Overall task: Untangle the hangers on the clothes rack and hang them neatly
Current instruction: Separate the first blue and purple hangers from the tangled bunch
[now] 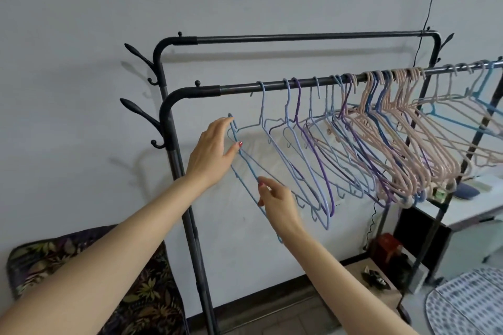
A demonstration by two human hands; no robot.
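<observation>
A black metal clothes rack point(245, 89) with two rails stands against the wall. Several blue, purple and pink wire hangers point(381, 128) hang crowded on its front rail, some crossing each other. A blue hanger point(246, 163) is off the rail, held below its left end. My left hand point(215, 149) grips this hanger near its hook and top. My right hand point(277, 198) pinches its lower wire between thumb and fingers. Light blue hangers point(272, 130) hang just right of it.
Coat hooks point(141, 114) stick out from the rack's left posts. A floral cushion point(109, 294) lies at lower left. A white table point(476, 207), a red object point(386, 247) and a dotted mat point(468, 304) sit at the right. A black cable point(430, 8) hangs down the wall.
</observation>
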